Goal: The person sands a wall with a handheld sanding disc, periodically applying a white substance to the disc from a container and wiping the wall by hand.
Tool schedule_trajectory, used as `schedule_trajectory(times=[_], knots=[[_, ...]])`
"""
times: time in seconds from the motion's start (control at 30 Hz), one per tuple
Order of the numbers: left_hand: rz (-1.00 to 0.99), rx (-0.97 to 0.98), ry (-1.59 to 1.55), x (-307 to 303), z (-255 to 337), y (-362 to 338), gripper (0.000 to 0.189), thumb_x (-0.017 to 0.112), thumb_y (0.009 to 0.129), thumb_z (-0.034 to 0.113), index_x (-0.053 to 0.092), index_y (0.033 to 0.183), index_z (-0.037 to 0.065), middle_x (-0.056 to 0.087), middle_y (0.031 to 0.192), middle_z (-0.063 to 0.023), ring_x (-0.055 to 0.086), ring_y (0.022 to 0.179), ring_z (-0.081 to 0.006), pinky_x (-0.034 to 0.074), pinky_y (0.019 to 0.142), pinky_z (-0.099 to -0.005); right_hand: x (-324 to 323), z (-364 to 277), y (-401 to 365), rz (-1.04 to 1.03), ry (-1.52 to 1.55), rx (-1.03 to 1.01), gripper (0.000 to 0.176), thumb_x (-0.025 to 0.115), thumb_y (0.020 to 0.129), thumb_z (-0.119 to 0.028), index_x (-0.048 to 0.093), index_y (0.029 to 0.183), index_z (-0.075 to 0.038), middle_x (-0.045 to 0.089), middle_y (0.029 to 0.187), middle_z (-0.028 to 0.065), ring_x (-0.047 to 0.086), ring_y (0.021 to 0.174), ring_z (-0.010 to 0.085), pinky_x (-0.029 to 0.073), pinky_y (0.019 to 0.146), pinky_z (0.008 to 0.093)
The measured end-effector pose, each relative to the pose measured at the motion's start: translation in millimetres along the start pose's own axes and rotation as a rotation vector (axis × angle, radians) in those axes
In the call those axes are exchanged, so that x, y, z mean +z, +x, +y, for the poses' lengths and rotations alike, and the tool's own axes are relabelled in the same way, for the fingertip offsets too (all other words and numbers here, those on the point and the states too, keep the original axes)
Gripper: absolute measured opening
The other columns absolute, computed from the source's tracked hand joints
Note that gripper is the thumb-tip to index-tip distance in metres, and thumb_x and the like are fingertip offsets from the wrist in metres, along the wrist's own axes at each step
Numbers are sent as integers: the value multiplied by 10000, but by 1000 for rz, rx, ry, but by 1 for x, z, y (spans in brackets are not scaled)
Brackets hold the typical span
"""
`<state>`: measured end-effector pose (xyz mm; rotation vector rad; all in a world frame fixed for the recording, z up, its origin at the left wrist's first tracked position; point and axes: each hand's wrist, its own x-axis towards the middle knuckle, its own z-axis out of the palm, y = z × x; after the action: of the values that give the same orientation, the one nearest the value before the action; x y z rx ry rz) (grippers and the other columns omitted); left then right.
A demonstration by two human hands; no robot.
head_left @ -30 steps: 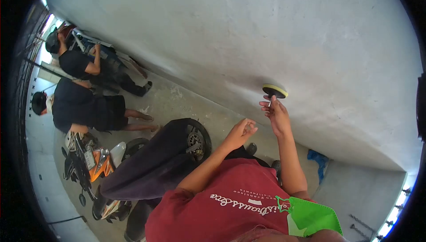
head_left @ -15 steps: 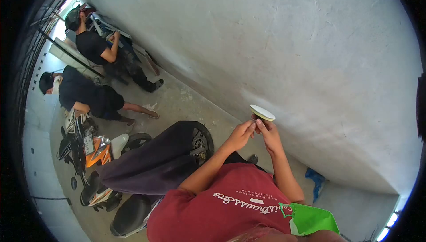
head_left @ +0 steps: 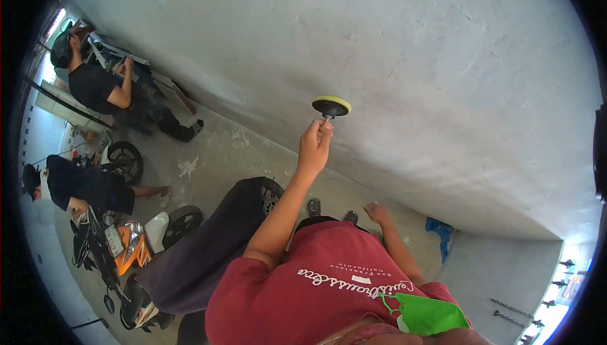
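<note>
My left hand is raised in front of the wall, its fingers closed round the thin metal shaft of a round pad. The pad has a black back and a yellow rim, and its underside faces me. Lower and to the right, apart from the pad, is my right hand. Its fingers are curled together; whatever they hold, if anything, is too small to make out.
A pale wall rises ahead. Two people in dark clothes stand at the left, near motorbikes. A dark cloth covers another bike beside me. Blue plastic lies at the wall's foot; chains hang at the right.
My hands have come apart. The left has lifted the pad up and leftward, turning its white face out of sight; the right has let go and dropped lower. The view has shifted right.
</note>
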<state>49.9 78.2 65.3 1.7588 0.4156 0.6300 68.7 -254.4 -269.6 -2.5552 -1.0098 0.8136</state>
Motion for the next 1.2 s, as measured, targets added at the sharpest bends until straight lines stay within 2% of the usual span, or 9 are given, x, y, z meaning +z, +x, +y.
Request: schedule_trajectory(times=[0.1,0.17,0.23,0.33,0.43,0.6,0.93,1.0,1.2], knots=[[1,72,53,0,-4,23,342,485,1012,334,558,917,13,635,770,-97,614,671,-183,478,632,-324,67,66,-61,-303,131,240,405,435,966,-387,605,1103,-45,652,964,256,609,954,434,504,753,505],[-29,71,8,8,-8,33,350,503,1005,333,532,883,7,650,794,-134,644,695,-242,486,641,-350,121,111,-103,-276,42,271,409,484,941,-388,593,1126,-40,660,934,253,629,876,439,518,729,491],[-11,36,-90,18,-3,38,364,528,993,343,512,859,5,634,776,-136,624,664,-246,478,625,-358,63,55,-144,-252,471,605,434,504,947,-411,612,1111,-24,683,852,203,661,751,366,530,657,459],[49,29,-151,34,-12,46,395,578,965,357,478,813,6,589,729,-137,570,603,-263,452,586,-374,177,146,-159,-33,592,467,420,517,957,-398,641,1028,-3,688,789,127,655,681,250,524,594,419],[94,90,32,32,-20,50,392,623,944,344,478,798,10,604,724,-118,580,606,-239,452,582,-355,69,32,-150,22,1019,961,421,523,962,-405,665,954,-10,679,773,84,633,654,174,512,568,355],[351,449,124,22,37,77,388,705,890,278,462,735,18,504,607,-100,454,539,-214,394,533,-335,35,-1,-109,3,855,705,454,527,957,-398,626,1067,31,697,824,133,679,642,207,543,560,312],[317,402,96,38,14,73,318,714,867,221,499,732,30,482,589,-85,430,530,-203,379,502,-321,-17,44,-74,11,994,701,412,536,967,-381,625,1074,8,695,854,132,658,609,167,515,507,292],[343,311,-22,48,13,67,394,720,855,255,429,675,60,463,546,-100,478,502,-302,372,512,-414,-15,60,-76,-31,974,680,419,538,969,-379,623,1077,16,694,849,136,658,610,176,515,500,298],[464,577,140,34,111,102,418,736,841,218,406,652,44,465,544,-88,448,486,-233,365,476,-359,-41,89,-94,-192,761,450,453,540,962,-394,624,1079,36,692,823,145,648,606,205,514,499,314]])
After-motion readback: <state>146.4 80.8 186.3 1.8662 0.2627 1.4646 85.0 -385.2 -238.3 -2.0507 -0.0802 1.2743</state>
